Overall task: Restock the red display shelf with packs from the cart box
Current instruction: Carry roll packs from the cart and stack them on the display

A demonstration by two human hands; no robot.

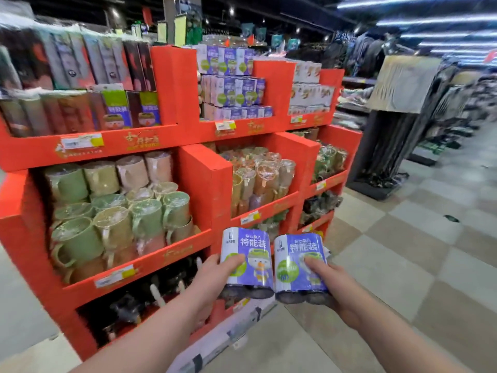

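Supermarket aisle, clothing racks [398,135] off to the right: a person faces the red display shelf [188,135] with 2 purple-and-white packs held low in front of its lower tiers. The left hand [213,275] grips the left pack [246,254], thumb laid across the label and fingers wrapped out of sight behind. The right hand [333,284] grips the right pack [298,254] the same way. Both packs stand upright, just beside each other, not yet on any tier.

Matching stacked packs [232,84] fill the middle bay of the top tier, above bays of wrapped mugs [115,211]. A pale blurred edge [228,335] below the hands may be the cart box, but that cannot be told.

The step in hand appears to be the carry from cart to shelf. The next move likely calls for lifting both packs well up to that top middle bay and setting them upright, labels outward, on or beside the stack without toppling it.
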